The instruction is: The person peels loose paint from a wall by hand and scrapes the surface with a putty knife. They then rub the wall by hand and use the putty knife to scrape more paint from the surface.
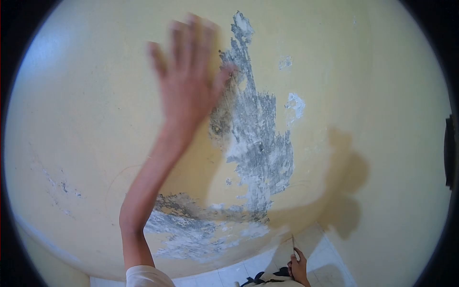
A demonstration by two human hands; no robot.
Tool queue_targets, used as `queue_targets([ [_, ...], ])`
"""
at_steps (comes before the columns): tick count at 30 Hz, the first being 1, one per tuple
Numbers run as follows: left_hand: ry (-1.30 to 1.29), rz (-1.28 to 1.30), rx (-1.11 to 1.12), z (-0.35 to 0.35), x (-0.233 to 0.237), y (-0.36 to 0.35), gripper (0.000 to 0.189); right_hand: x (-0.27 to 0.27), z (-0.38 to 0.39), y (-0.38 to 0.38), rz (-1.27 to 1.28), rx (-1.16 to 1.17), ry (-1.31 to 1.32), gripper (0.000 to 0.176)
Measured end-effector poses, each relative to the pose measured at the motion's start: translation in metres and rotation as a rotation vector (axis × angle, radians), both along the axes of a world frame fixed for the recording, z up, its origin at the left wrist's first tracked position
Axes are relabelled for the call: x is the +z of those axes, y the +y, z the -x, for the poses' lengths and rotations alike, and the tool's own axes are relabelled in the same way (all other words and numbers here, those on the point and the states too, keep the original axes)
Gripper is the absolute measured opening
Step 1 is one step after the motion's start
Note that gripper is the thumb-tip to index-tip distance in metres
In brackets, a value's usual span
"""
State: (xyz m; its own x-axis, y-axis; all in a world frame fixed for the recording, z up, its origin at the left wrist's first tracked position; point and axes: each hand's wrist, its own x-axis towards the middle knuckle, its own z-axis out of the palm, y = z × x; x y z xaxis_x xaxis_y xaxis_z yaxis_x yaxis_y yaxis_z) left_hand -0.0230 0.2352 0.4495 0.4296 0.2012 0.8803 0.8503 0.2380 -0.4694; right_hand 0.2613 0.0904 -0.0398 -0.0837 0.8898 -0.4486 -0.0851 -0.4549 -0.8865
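My left hand [188, 86] is raised against a yellow painted wall [119, 105], fingers spread and slightly blurred. Its thumb overlaps the left edge of a tall bare grey patch [260, 143] where the paint has come away. Low in the view, near my body, my right hand [300, 269] is closed around a thin, blade-like tool [293, 242] that points up and is seen nearly edge-on. Another peeled patch [191, 239] spreads along the foot of the wall, below my left forearm.
Small chipped spots [295, 106] lie right of the large patch, and scuffs [62, 186] mark the wall at left. Pale floor tiles [234, 273] run along the wall's base. A dark object [448, 152] shows at the far right edge. Shadows fall on the right side.
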Motion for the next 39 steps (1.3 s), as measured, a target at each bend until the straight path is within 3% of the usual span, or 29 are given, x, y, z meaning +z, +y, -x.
queue_targets([
  [3,0.169,0.630,-0.123,-0.040,-0.102,0.016,0.069,0.033,-0.015,0.027,-0.233,0.146,-0.095,0.046],
  [4,0.151,0.640,-0.115,-0.046,-0.128,0.018,0.069,0.035,-0.021,0.044,-0.362,0.147,-0.161,0.047],
  [6,0.168,0.699,-0.345,-0.057,-0.147,0.028,0.069,0.061,-0.043,0.073,-0.451,0.133,-0.230,0.045],
  [8,0.041,0.275,0.026,-0.058,-0.079,0.016,0.075,0.063,-0.067,0.103,-0.548,0.117,-0.282,0.044],
  [10,-0.155,-0.130,0.088,-0.042,-0.015,0.019,0.079,0.038,-0.093,0.132,-0.716,0.048,-0.353,0.041],
  [13,-0.049,-0.019,0.082,-0.045,-0.009,0.040,0.082,0.032,-0.107,0.156,-0.724,0.057,-0.366,0.040],
  [15,0.131,0.391,0.002,-0.073,-0.044,0.043,0.079,0.032,-0.096,0.164,-0.822,0.080,-0.324,0.040],
  [17,0.279,0.607,-0.262,-0.085,-0.072,0.054,0.079,0.037,-0.091,0.159,-0.915,0.128,-0.299,0.040],
  [18,0.273,0.598,-0.254,-0.082,-0.067,0.054,0.079,0.046,-0.083,0.152,-0.901,0.195,-0.287,0.040],
  [20,-0.057,0.145,0.044,-0.079,-0.033,0.038,0.071,0.059,-0.074,0.135,-0.886,0.260,-0.261,0.039],
  [21,-0.049,0.140,0.050,-0.069,-0.021,0.039,0.071,0.064,-0.073,0.125,-0.807,0.301,-0.247,0.038],
  [23,-0.142,-0.127,-0.009,-0.057,-0.007,0.044,0.062,0.058,-0.072,0.110,-0.724,0.344,-0.238,0.038],
  [25,-0.094,-0.115,-0.014,-0.064,-0.021,0.045,0.055,0.045,-0.076,0.100,-0.641,0.399,-0.302,0.037],
  [27,0.205,0.320,-0.094,-0.068,-0.040,0.043,0.045,0.041,-0.078,0.095,-0.606,0.433,-0.282,0.037],
  [28,0.243,0.413,-0.202,-0.071,-0.044,0.038,0.031,0.039,-0.079,0.095,-0.631,0.462,-0.285,0.037],
  [29,0.243,0.411,-0.198,-0.070,-0.040,0.037,0.031,0.039,-0.079,0.098,-0.662,0.488,-0.284,0.037],
  [31,0.101,0.079,-0.308,-0.061,-0.027,0.032,0.020,0.048,-0.082,0.104,-0.649,0.507,-0.317,0.038],
  [32,0.063,-0.047,-0.278,-0.064,-0.008,0.029,0.024,0.053,-0.082,0.107,-0.634,0.521,-0.351,0.039],
  [35,-0.049,-0.158,-0.257,-0.063,0.021,0.029,0.024,0.056,-0.086,0.124,-0.799,0.456,-0.278,0.040],
  [39,-0.071,-0.133,-0.255,-0.061,0.027,0.034,0.023,0.065,-0.097,0.141,-0.731,0.399,-0.278,0.040],
])
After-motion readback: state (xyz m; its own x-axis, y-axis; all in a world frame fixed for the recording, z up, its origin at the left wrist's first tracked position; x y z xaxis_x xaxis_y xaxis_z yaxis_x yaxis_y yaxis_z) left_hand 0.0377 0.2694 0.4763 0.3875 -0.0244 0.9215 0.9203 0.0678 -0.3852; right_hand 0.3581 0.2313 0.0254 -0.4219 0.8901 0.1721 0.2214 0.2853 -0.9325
